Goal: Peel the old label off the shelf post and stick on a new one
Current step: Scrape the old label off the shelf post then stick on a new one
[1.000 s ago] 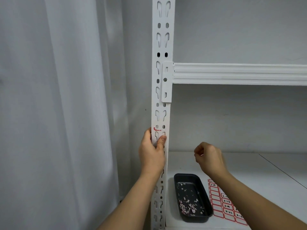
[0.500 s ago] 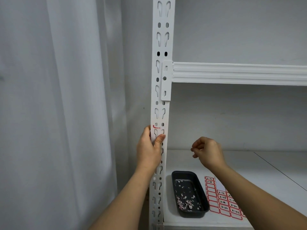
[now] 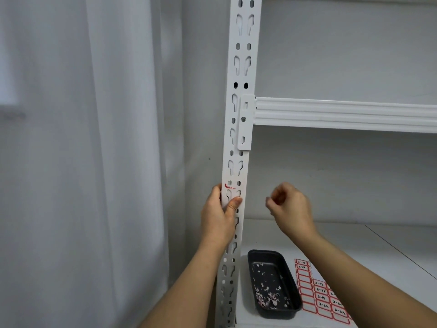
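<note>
A white slotted shelf post [image 3: 238, 143] runs up the middle of the head view. A red corner scrap of the old label [image 3: 229, 186] clings to it just above my left hand [image 3: 221, 215], which grips the post with the thumb on its front face. My right hand [image 3: 289, 205] hovers in the air right of the post, fingers curled with the fingertips pinched together; it is blurred and I cannot see anything between them. A sheet of red-bordered new labels [image 3: 319, 294] lies on the lower shelf.
A black tray [image 3: 289, 311] holding several label scraps sits on the lower shelf board [image 3: 354, 242], left of the label sheet. A white shelf beam [image 3: 343, 113] crosses above. A pale curtain [image 3: 94, 162] hangs left of the post.
My right hand has risen from above the tray and moved left towards the post. The camera tilted slightly, so the shelf looks lower. The left hand keeps its grip.
</note>
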